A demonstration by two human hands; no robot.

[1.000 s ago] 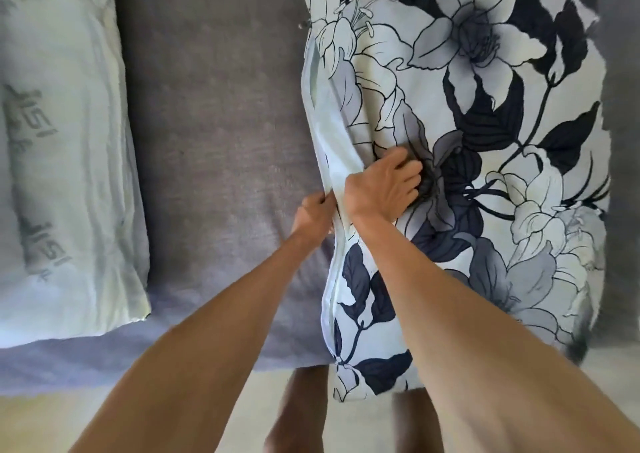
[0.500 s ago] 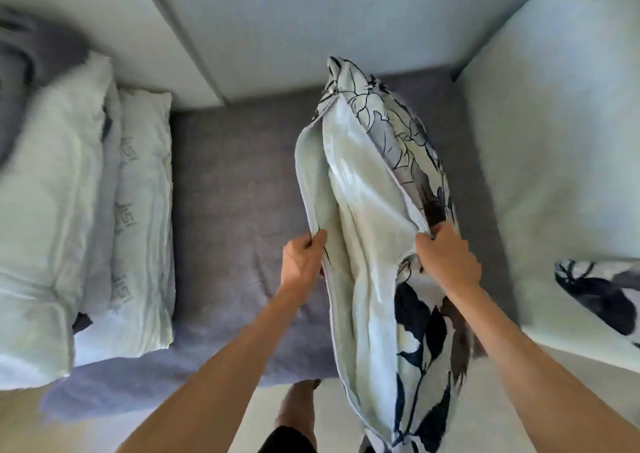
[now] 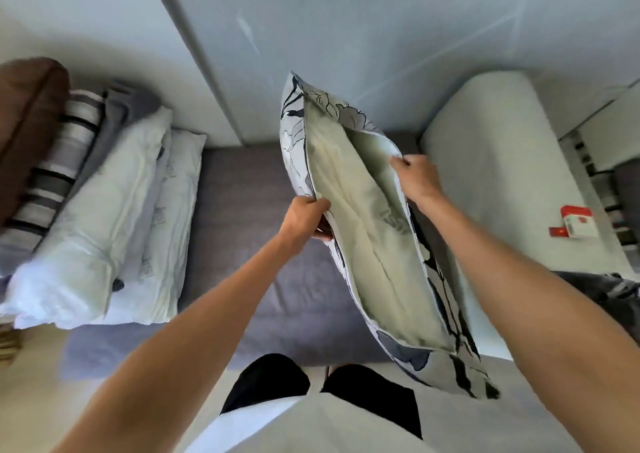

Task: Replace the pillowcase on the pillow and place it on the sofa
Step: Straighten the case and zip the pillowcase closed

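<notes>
Two hands hold one pillow upright above the grey sofa seat, its open side turned toward the camera. The floral pillowcase gapes along this long edge, and the pale inner pillow fills the gap, with a faint printed mark showing on it. The left hand has its fingers curled round the near left lip of the opening, about midway along. The right hand pinches the opposite lip higher up, thumb and fingers closed on the white hem. The far corner of the case points up toward the wall; the near corner hangs low, in front of the person's knees.

The step in hand appears to be seating the pillow fully inside the case before closing it. To do it well, keep both lips pulled apart and level, then shake the pillow down so its filling reaches the closed corners. The opening should be drawn taut, which helps its two edges meet without puckering. Whether a zip runs along the edge cannot be told here.

Beside the seat, to the left, lies a stack of bare white pillows with folded striped bedding behind it. A pale cushion stands to the right, bearing a small red-and-white box.
</notes>
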